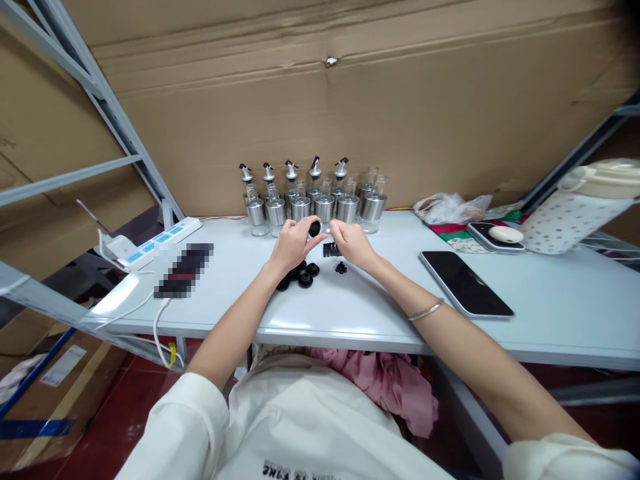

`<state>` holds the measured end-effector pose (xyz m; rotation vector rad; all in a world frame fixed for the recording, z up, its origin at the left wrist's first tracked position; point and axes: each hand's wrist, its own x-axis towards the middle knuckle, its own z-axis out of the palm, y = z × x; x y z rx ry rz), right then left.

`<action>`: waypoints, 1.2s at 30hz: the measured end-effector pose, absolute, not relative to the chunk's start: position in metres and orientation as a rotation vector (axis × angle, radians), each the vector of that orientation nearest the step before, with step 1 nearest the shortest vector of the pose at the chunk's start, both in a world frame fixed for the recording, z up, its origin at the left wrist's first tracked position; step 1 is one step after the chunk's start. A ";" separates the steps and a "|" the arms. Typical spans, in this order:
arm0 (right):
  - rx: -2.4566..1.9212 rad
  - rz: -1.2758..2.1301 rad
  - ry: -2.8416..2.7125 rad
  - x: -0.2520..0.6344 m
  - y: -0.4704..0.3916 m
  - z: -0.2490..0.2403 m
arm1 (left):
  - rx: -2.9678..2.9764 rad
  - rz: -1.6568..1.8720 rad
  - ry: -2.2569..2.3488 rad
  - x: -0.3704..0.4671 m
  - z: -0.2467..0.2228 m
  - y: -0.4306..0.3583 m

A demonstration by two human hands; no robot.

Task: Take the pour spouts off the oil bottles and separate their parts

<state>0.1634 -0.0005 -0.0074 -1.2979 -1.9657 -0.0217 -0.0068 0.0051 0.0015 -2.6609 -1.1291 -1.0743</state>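
Note:
My left hand (295, 241) is closed on a round black stopper (315, 229), which shows between thumb and fingers above the table. Close beside it, my right hand (353, 241) has its fingers pinched together; whatever they hold is hidden or too small to name. Under my left hand lie several round black stoppers (305, 279). Small black pieces (341, 267) form a little pile, and a row of black parts (330, 250) lies partly behind my right hand. Behind both hands stand several glass bottles with metal sleeves (301, 208). Some back-row bottles carry silver pourers with black tips (291, 169).
A tablet-like black-screened device (465, 283) lies at right. Farther right are a spotted jug (575, 213) and a plastic bag (450, 207). A power strip (165, 243) and a blurred-out dark object (184, 270) lie at left. Cardboard (360, 120) backs the white table (350, 320).

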 end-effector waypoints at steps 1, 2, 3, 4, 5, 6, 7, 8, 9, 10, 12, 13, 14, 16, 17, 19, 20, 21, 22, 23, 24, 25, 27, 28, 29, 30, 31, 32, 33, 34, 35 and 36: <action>-1.303 -0.037 -1.973 0.163 -0.001 -0.007 | -2.648 -1.072 -1.162 -0.007 0.003 0.005; -1.307 -0.053 -1.981 0.163 -0.001 -0.007 | -2.637 -1.070 -1.193 -0.007 0.004 0.004; -1.309 -0.069 -1.990 0.162 -0.002 -0.007 | -2.629 -1.067 -1.216 -0.007 0.005 0.004; -1.312 -0.084 -2.000 0.162 -0.002 -0.008 | -2.625 -1.065 -1.232 -0.007 0.005 0.004; -1.315 -0.098 -2.009 0.162 -0.002 -0.008 | -2.621 -1.067 -1.244 -0.007 0.005 0.004; -1.318 -0.111 -2.017 0.161 -0.002 -0.008 | -2.616 -1.073 -1.253 -0.007 0.005 0.004; -1.321 -0.121 -2.026 0.161 -0.003 -0.008 | -2.612 -1.082 -1.260 -0.007 0.005 0.004; -1.324 -0.126 -2.034 0.161 -0.003 -0.008 | -2.609 -1.094 -1.268 -0.007 0.005 0.005; -1.326 -0.129 -2.041 0.160 -0.004 -0.008 | -2.606 -1.109 -1.278 -0.006 0.004 0.006; -1.325 -0.127 -2.047 0.160 -0.004 -0.008 | -2.608 -1.125 -1.289 -0.006 0.004 0.007; -1.309 -0.113 -2.057 0.159 -0.005 -0.008 | -2.624 -1.160 -1.314 -0.006 0.003 0.008; -1.293 -0.105 -2.059 0.159 -0.006 -0.008 | -2.639 -1.184 -1.325 -0.006 0.003 0.009; -1.275 -0.097 -2.060 0.158 -0.007 -0.007 | -2.659 -1.215 -1.336 -0.007 0.003 0.010; -1.236 -0.086 -2.058 0.157 -0.008 -0.007 | -2.728 -1.294 -1.362 -0.007 0.002 0.011; -1.218 -0.082 -2.058 0.157 -0.009 -0.006 | -2.772 -1.347 -1.388 -0.007 0.001 0.012; -1.187 -0.075 -2.062 0.156 -0.011 -0.006 | -2.865 -1.470 -1.466 -0.008 0.000 0.013; -1.173 -0.073 -2.067 0.156 -0.011 -0.005 | -2.906 -1.529 -1.514 -0.008 0.000 0.014; -1.157 -0.072 -2.074 0.156 -0.012 -0.005 | -2.941 -1.581 -1.562 -0.008 -0.001 0.014; -1.140 -0.074 -2.083 0.156 -0.013 -0.004 | -2.968 -1.627 -1.605 -0.008 -0.001 0.014; -1.123 -0.079 -2.090 0.156 -0.014 -0.004 | -2.995 -1.664 -1.640 -0.007 0.000 0.014; -1.108 -0.088 -2.095 0.156 -0.015 -0.004 | -3.018 -1.696 -1.668 -0.007 0.001 0.014; -1.092 -0.102 -2.099 0.155 -0.015 -0.003 | -3.038 -1.725 -1.683 -0.007 0.002 0.014; -1.063 -0.145 -2.100 0.154 -0.016 -0.003 | -3.087 -1.761 -1.684 -0.006 0.005 0.012; -1.048 -0.173 -2.097 0.154 -0.016 -0.003 | -3.121 -1.761 -1.674 -0.006 0.007 0.011; -1.030 -0.202 -2.093 0.154 -0.017 -0.003 | -3.163 -1.750 -1.657 -0.006 0.009 0.009; -1.011 -0.230 -2.090 0.153 -0.017 -0.004 | -3.211 -1.729 -1.636 -0.006 0.011 0.008; -0.994 -0.257 -2.087 0.153 -0.017 -0.004 | -3.262 -1.696 -1.618 -0.007 0.012 0.007; -0.980 -0.280 -2.086 0.153 -0.017 -0.004 | -3.307 -1.652 -1.602 -0.007 0.012 0.006; -0.972 -0.296 -2.085 0.154 -0.017 -0.005 | -3.333 -1.607 -1.588 -0.008 0.012 0.006; -0.972 -0.305 -2.085 0.154 -0.016 -0.005 | -3.318 -1.580 -1.580 -0.008 0.012 0.005; -0.984 -0.309 -2.081 0.155 -0.016 -0.005 | -3.268 -1.561 -1.561 -0.009 0.011 0.005; -1.010 -0.306 -2.072 0.156 -0.015 -0.005 | -3.187 -1.540 -1.512 -0.009 0.010 0.005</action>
